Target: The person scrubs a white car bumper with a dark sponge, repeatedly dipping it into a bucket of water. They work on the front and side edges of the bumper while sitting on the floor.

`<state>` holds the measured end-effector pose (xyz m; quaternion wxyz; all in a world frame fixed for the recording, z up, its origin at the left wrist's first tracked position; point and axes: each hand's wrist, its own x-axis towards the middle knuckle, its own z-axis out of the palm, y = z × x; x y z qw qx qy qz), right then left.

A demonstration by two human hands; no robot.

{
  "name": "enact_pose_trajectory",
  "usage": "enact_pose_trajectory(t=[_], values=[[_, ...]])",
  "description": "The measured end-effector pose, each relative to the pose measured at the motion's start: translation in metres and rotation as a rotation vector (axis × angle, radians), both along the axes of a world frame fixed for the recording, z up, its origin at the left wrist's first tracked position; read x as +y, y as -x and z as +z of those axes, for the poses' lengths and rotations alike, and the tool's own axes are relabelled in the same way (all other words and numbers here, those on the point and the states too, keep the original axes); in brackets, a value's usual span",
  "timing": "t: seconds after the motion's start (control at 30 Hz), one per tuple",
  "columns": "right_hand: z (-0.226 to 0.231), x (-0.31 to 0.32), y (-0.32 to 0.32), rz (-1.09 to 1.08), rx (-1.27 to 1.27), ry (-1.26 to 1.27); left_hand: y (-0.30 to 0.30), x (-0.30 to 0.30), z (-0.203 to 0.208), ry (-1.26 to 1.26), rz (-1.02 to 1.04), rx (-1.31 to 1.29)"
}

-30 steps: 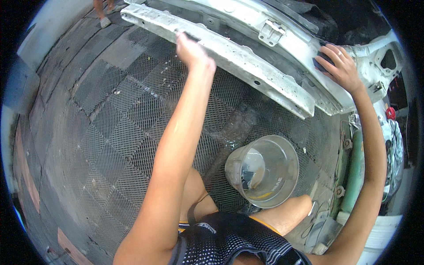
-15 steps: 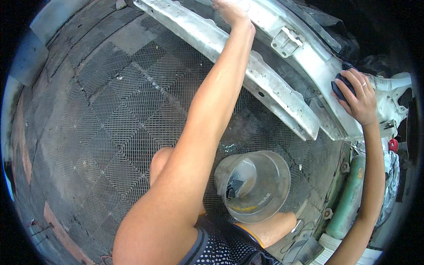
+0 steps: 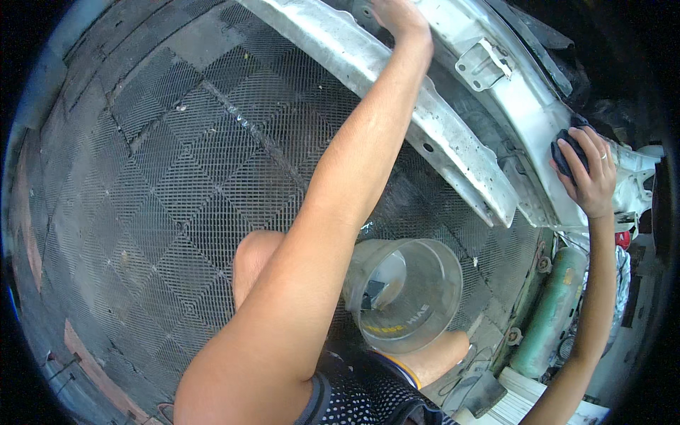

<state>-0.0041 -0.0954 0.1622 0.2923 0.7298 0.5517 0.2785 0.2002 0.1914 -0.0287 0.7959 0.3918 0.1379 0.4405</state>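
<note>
My right hand point(image 3: 595, 177) is closed on a dark cloth point(image 3: 571, 152), pressed against the right end of a white-painted metal car body frame point(image 3: 528, 117). A ring sits on one of its fingers. Stretched out to the top edge of the view, my left hand point(image 3: 402, 20) is at the same frame, beside its long pale lower beam point(image 3: 453, 134); its fingers are mostly cut off or hidden. A metal bracket point(image 3: 483, 65) sticks out of the frame between my two hands.
A see-through plastic bucket point(image 3: 443, 283) with some water and a dark piece inside stands between my legs. Dark grid matting point(image 3: 205, 191) covers the floor. At the right lie a green gas cylinder point(image 3: 549, 312) and a red item point(image 3: 622, 239) near the frame's end.
My view has shifted a little, so the frame and both hands appear farther right. My right hand with the cloth sits slightly lower on the frame. My left hand stays at the frame.
</note>
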Motion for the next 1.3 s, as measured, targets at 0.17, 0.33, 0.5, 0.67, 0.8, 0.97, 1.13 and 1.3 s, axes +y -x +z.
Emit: enact_pose_trajectory(t=[0.17, 0.33, 0.5, 0.67, 0.8, 0.97, 1.13, 1.3], values=[[0.0, -0.009, 0.004, -0.051, -0.01, 0.017, 0.034, -0.016, -0.005, -0.035, -0.146, -0.096], [-0.001, -0.012, 0.004, -0.063, -0.005, 0.034, 0.053, -0.031, 0.017, 0.062, -0.255, 0.041], [0.003, -0.011, 0.007, -0.09, 0.011, 0.068, 0.035, -0.017, 0.016, 0.129, -0.205, 0.046], [-0.001, -0.009, 0.006, -0.066, -0.012, 0.044, 0.008, 0.004, 0.006, 0.083, -0.047, -0.189], [-0.001, -0.004, 0.001, -0.056, -0.02, 0.049, -0.024, 0.082, 0.011, 0.439, -0.456, -0.267], [0.005, -0.005, 0.003, -0.071, -0.026, 0.057, -0.019, 0.068, 0.023, 0.294, -0.286, -0.218], [0.004, -0.007, 0.003, -0.07, -0.033, 0.056, 0.003, 0.104, 0.027, 0.574, -0.713, -0.379], [-0.001, -0.006, 0.004, -0.047, -0.045, 0.03, 0.035, 0.026, 0.008, 0.39, -0.494, -0.351]])
